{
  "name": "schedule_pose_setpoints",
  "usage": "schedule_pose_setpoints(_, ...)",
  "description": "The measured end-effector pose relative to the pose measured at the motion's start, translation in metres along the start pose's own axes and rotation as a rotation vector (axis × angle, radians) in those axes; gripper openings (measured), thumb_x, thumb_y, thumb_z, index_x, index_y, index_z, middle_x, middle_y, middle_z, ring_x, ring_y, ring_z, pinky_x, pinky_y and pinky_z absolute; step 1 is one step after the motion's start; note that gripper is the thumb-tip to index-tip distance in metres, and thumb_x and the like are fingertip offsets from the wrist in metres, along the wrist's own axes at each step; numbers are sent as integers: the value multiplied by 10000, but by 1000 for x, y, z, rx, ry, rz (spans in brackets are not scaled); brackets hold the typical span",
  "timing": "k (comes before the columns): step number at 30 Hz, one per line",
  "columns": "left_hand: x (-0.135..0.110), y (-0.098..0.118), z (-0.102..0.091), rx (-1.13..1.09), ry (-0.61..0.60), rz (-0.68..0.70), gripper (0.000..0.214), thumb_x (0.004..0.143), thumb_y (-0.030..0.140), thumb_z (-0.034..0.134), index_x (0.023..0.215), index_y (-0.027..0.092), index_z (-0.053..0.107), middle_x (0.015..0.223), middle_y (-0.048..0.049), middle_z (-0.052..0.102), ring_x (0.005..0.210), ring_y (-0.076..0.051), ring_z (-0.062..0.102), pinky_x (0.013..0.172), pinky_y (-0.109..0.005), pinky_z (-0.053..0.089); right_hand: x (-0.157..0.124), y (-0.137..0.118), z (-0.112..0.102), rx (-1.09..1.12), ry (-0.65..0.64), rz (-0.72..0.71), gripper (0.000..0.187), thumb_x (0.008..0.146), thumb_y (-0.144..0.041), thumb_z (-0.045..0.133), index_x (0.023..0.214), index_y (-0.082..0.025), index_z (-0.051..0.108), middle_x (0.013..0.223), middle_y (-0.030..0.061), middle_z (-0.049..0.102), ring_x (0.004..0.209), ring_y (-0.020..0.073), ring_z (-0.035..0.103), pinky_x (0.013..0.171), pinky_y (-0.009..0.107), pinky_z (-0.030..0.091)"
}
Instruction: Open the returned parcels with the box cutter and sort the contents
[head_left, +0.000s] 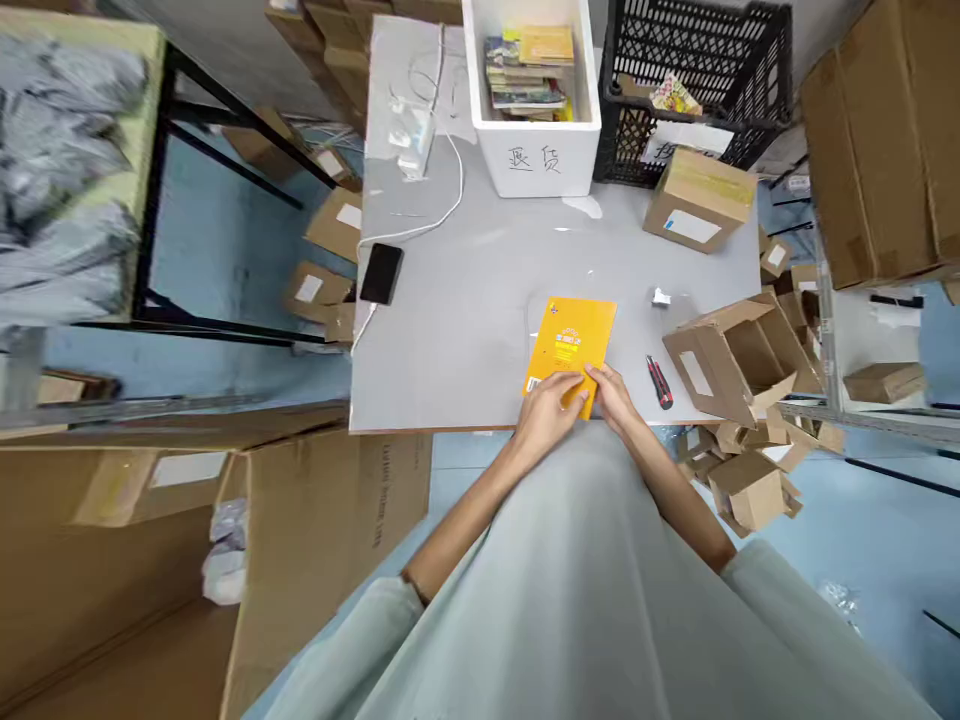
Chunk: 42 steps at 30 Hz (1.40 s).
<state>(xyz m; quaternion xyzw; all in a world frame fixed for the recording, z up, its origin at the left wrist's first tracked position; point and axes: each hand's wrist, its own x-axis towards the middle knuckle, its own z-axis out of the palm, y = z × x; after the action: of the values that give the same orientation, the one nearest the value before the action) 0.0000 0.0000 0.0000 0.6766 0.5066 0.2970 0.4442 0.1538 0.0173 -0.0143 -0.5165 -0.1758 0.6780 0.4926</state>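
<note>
A yellow booklet (571, 340) lies on the white table (465, 320) near its front edge, seemingly inside a clear plastic sleeve. My left hand (546, 408) grips the booklet's near left corner, fingers curled over it. My right hand (613, 396) pinches the near right corner beside it. Both hands meet at the booklet's bottom edge.
A red utility knife (660, 382) and an open cardboard box (739, 360) lie right of the booklet. A phone (381, 272) on a white cable sits at the left edge. A white foam bin (534, 90) of books, a black crate (697, 80) and a sealed box (699, 200) stand at the back. Cartons crowd the floor.
</note>
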Motion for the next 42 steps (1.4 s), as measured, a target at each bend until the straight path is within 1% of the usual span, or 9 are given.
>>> schedule_pose_setpoints(3,11,-25,-17,-108,216,-132,348,1005,417,729,1275,210,801,1432,-150,761,1369,-312,699,1229,-503,525,-15,-13,-11,5,-87,64,489,677,-540,990,1018,-253,788,1173,65,874,1374,336,725,1132,442,612)
schedule_pose_setpoints(6,15,-44,-38,-390,311,-379,574,920,560,839,1350,188,757,1497,-186,721,1421,-350,672,1209,-509,544,-25,-25,-21,10,-143,129,486,697,-527,993,1050,-257,798,1185,69,874,1350,337,742,1121,449,620)
schedule_pose_setpoints(11,9,-54,-68,-886,-52,-570,733,783,726,917,1233,156,821,1272,-187,833,1233,-386,782,1021,-465,650,-27,-34,-32,-16,-185,185,503,705,-543,985,1081,-258,810,1182,75,873,1322,345,760,1103,465,633)
schedule_pose_setpoints(14,7,-49,-73,-904,-93,-574,685,724,621,1002,1211,167,841,1234,-165,851,1134,-343,819,953,-413,663,-24,-33,-32,-42,-204,188,517,720,-561,979,1108,-261,814,1204,78,870,1328,340,757,1116,463,627)
schedule_pose_setpoints(23,6,-36,-71,-840,64,-537,742,662,609,1039,1232,178,839,1257,-165,850,1090,-331,831,920,-403,667,-15,-33,-29,-222,-224,96,692,790,-701,896,1307,-259,771,1348,106,824,1373,331,720,1183,490,586)
schedule_pose_setpoints(28,7,-21,-71,-760,177,-449,699,650,613,1039,1161,168,864,1191,-151,866,1071,-337,834,931,-422,676,3,-23,-27,-435,-83,-70,836,790,-738,885,1451,-254,717,1610,150,663,1507,356,613,1303,554,461)
schedule_pose_setpoints(35,9,7,-49,-543,300,-335,538,797,541,926,1175,161,888,1180,-107,873,1105,-344,833,1007,-468,677,-9,-11,25,-355,-283,-122,892,843,-704,881,1600,-306,624,1638,83,641,1619,329,502,1369,543,400)
schedule_pose_setpoints(39,5,22,-33,-174,248,-232,343,878,402,843,1169,234,906,1143,-57,882,1083,-340,842,1029,-482,666,-13,-7,48,-260,-131,-153,808,844,-731,857,1472,-248,695,1413,105,779,1418,327,683,1239,500,563)
schedule_pose_setpoints(42,7,27,-33,-91,88,-83,297,874,357,856,1157,284,905,1325,-56,839,1235,-340,803,1156,-498,610,-13,-11,44,-146,-14,-120,760,843,-789,804,1348,-224,746,1290,112,832,1366,346,722,1173,504,606)
